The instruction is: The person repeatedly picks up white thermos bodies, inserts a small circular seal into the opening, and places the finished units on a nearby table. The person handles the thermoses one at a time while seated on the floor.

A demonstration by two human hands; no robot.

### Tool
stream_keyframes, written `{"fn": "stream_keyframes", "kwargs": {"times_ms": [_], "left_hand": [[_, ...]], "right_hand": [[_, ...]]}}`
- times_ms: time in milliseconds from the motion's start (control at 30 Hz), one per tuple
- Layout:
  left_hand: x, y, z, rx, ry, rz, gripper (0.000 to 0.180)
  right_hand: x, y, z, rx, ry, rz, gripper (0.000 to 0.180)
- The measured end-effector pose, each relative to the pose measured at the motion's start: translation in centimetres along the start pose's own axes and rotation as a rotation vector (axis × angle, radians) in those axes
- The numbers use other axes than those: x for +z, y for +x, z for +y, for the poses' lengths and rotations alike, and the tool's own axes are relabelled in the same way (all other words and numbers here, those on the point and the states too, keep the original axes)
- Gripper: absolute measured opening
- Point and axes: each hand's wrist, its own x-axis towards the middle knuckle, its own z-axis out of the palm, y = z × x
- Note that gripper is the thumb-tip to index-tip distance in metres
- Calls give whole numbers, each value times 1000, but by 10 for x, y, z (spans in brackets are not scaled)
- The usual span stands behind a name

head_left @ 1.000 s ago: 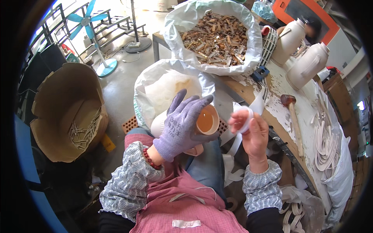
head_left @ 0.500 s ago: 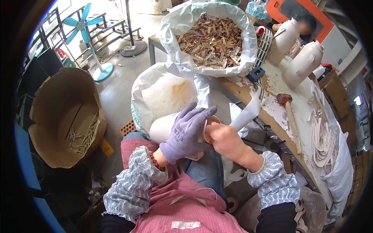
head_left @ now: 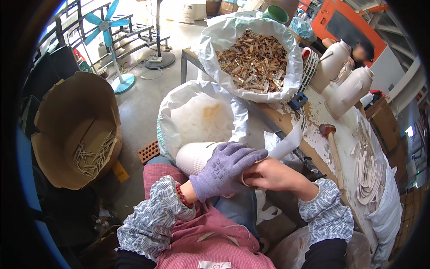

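Note:
A cream ribbed thermos body (head_left: 193, 158) lies on its side over my lap, its base toward the left. My left hand (head_left: 226, 169), in a purple-grey glove, wraps over it and steadies it. At the thermos's right end, my bare right hand (head_left: 274, 174) has its fingers curled at the rim. Part of a pale edge shows under those fingers; whatever they pinch is hidden. Just beyond the thermos stands an open white sack (head_left: 242, 117) holding translucent whitish pieces.
A second white sack (head_left: 293, 49) holds brown scraps. On the right bench are two thermoses (head_left: 348, 92), a mallet (head_left: 333, 148), a blue tool (head_left: 298, 101) and white strips (head_left: 369, 179). A cardboard bin (head_left: 58, 148) and a fan (head_left: 104, 26) stand left. Another person (head_left: 361, 53) sits behind the bench.
My right hand has turned flatter and lower over the thermos's end, and my left hand's fingers have shifted right beside it. The whole view has shifted slightly.

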Motion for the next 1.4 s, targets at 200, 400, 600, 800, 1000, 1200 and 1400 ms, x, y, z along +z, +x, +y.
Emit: {"fn": "stream_keyframes", "kwargs": {"times_ms": [200, 400, 600, 800, 1000, 1200, 1400], "left_hand": [[-98, -45, -7, -232, -157, 514, 90], [-134, -185, -9, -994, -546, 875, 76], [-155, -185, 23, -1014, -35, -30, 49], [-89, -99, 11, -404, 130, -494, 54], [-67, -105, -31, -804, -235, -698, 47], [-67, -98, -22, -696, -308, -127, 37], [-61, -123, -26, -819, -514, 4, 34]], "right_hand": [[-65, 43, 7, -109, 207, 753, 17], [-92, 194, 153, 147, -665, 937, 16], [-117, 193, 194, 244, -820, 968, 13], [-124, 158, 177, 306, -613, 1051, 15], [-27, 120, 83, -140, -136, 722, 11], [91, 87, 25, -485, -143, 574, 20], [104, 77, 14, -399, 96, 491, 20]]}}
